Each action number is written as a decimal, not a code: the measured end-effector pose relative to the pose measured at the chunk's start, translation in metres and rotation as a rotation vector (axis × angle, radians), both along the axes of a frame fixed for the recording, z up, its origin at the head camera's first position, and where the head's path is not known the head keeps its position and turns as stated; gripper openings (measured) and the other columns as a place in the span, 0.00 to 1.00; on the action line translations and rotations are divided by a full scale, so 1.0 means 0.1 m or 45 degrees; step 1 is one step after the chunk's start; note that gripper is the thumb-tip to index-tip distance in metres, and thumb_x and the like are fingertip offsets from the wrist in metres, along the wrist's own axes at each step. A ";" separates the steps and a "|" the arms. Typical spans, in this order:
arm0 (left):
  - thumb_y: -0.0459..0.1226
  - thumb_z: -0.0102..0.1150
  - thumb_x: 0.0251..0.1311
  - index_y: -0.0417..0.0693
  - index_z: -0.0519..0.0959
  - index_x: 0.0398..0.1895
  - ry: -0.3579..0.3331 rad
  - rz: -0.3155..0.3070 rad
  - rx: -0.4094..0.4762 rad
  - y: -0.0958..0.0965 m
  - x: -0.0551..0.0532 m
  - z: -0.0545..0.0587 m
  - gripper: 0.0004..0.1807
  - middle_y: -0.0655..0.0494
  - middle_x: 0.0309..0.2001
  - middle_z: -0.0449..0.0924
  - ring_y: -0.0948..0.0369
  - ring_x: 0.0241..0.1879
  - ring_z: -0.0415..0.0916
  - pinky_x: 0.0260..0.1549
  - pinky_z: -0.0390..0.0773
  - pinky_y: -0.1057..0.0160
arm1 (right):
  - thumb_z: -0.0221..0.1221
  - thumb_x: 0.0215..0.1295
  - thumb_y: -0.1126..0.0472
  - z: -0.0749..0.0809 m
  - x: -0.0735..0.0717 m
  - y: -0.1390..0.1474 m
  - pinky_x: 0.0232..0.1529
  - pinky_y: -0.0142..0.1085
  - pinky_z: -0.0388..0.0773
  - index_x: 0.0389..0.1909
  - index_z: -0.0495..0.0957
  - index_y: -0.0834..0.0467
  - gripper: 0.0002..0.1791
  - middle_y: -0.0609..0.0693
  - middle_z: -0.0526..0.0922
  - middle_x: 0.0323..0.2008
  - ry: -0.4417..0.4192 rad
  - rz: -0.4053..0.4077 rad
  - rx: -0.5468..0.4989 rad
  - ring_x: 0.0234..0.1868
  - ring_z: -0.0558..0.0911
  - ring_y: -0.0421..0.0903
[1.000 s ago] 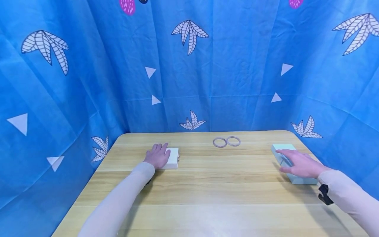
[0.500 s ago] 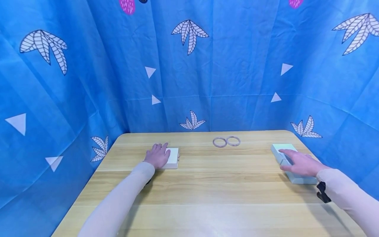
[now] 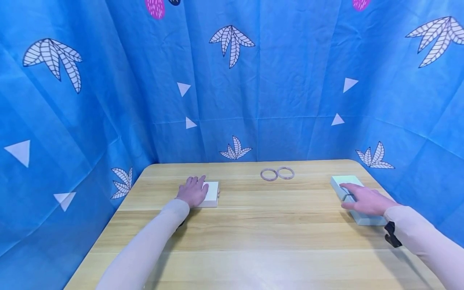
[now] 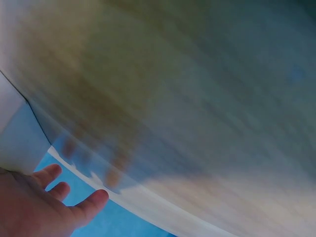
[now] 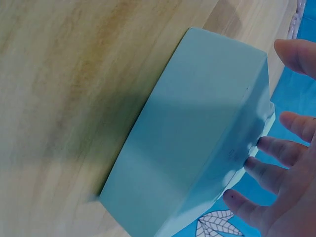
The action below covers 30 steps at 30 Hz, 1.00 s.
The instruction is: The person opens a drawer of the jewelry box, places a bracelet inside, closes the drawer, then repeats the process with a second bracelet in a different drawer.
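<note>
My left hand (image 3: 192,191) rests with its fingers extended on the left part of a white box (image 3: 212,194) that has small fittings on its right side. In the left wrist view, the box (image 4: 17,123) shows only at the left edge. On the right of the table lies a pale mint-green box (image 3: 347,181). Over it is my right hand (image 3: 370,200), palm down, with thumb and fingers spread. A thin dark line crosses the box near the fingertips. The right wrist view has the fingertips close to the box's (image 5: 182,118) upper face; contact is hard to tell.
Two pale purple bangles, a left one (image 3: 262,175) and a right one (image 3: 293,173), lie side by side near the back edge of the wooden table (image 3: 253,233). A blue patterned curtain (image 3: 286,80) surrounds the table at the back and sides.
My right hand and sleeve have shifted slightly to the left over the mint-green box. The left hand stays in place on the white box.
</note>
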<state>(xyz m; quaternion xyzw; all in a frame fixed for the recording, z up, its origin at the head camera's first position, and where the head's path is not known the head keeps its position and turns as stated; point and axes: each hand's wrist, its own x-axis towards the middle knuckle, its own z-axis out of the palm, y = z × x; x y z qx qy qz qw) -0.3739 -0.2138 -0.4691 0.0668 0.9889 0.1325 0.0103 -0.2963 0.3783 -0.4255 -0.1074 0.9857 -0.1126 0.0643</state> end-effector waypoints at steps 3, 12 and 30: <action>0.57 0.26 0.76 0.52 0.52 0.81 0.006 0.003 0.003 0.00 -0.01 -0.01 0.36 0.40 0.78 0.53 0.41 0.78 0.45 0.68 0.51 0.27 | 0.62 0.64 0.37 0.00 -0.01 -0.01 0.47 0.65 0.76 0.76 0.58 0.60 0.48 0.72 0.67 0.68 0.008 0.005 0.000 0.57 0.76 0.68; 0.58 0.24 0.75 0.53 0.51 0.81 0.012 -0.003 -0.008 -0.04 -0.07 -0.06 0.37 0.41 0.78 0.54 0.41 0.78 0.45 0.67 0.52 0.27 | 0.63 0.63 0.37 -0.02 -0.04 0.00 0.47 0.65 0.76 0.75 0.60 0.60 0.48 0.73 0.68 0.67 0.049 0.012 0.022 0.58 0.76 0.68; 0.56 0.27 0.76 0.52 0.53 0.81 0.019 -0.003 -0.011 -0.01 -0.05 0.00 0.35 0.40 0.77 0.56 0.40 0.77 0.47 0.65 0.55 0.27 | 0.69 0.54 0.36 0.10 0.10 0.17 0.45 0.70 0.73 0.71 0.68 0.60 0.50 0.75 0.71 0.64 0.161 0.052 0.099 0.61 0.72 0.74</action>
